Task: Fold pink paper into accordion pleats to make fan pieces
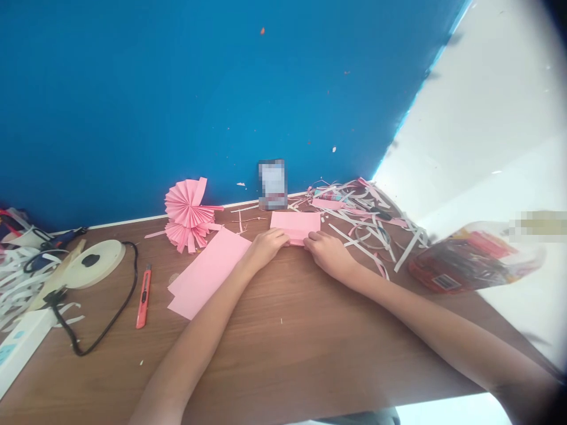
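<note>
Both of my hands are on one small pink sheet of paper (295,221) that lies on the brown table, with a fold along its near edge. My left hand (269,245) pinches the near left part of that edge. At the near right part, my right hand (325,251) grips the same fold, fingers bent. Beside my left forearm lie flat pink paper sheets (212,268), overlapping. Behind them, pleated pink paper fans (188,203) lean near the blue wall.
A red box cutter (144,297) lies to the left, near a black cable (126,307) and a round cream disc (100,265). Paper strips (354,206) heap at the back right. A plastic bag (460,260) sits at the right edge, and a white power strip (24,342) at the left.
</note>
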The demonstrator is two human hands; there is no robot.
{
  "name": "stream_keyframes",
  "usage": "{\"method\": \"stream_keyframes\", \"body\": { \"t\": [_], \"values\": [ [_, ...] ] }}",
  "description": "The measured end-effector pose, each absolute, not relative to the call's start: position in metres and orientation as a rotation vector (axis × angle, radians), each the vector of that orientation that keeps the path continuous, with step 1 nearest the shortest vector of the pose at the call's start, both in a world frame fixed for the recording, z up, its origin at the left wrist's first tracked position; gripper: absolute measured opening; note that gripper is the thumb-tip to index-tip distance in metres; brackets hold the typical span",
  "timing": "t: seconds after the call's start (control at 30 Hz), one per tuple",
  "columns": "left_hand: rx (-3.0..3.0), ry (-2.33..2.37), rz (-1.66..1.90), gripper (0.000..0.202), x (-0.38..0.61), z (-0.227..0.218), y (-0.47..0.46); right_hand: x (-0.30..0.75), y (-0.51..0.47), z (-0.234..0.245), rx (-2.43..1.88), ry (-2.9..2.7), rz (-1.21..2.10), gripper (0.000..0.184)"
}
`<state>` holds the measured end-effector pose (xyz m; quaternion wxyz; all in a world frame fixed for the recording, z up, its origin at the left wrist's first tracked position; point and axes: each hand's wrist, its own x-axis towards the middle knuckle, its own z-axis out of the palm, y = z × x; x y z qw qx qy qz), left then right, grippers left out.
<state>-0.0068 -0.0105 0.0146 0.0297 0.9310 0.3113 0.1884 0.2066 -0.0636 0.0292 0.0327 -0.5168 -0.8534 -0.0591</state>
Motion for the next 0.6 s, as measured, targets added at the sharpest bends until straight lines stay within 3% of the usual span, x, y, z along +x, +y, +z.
{"method": "stream_keyframes", "body": {
  "t": [0.23,0.6],
  "values": [
    [2.838,0.929,0.658,0.017,-0.007,0.019,-0.008,0.205,-0.07,0.04,-1.654,-2.713,-0.077,0.028],
    [3.023,0.861,0.725,0.026,-0.01,0.008,-0.008,0.203,-0.069,0.037,-1.755,-2.55,-0.111,0.022]
  ]
}}
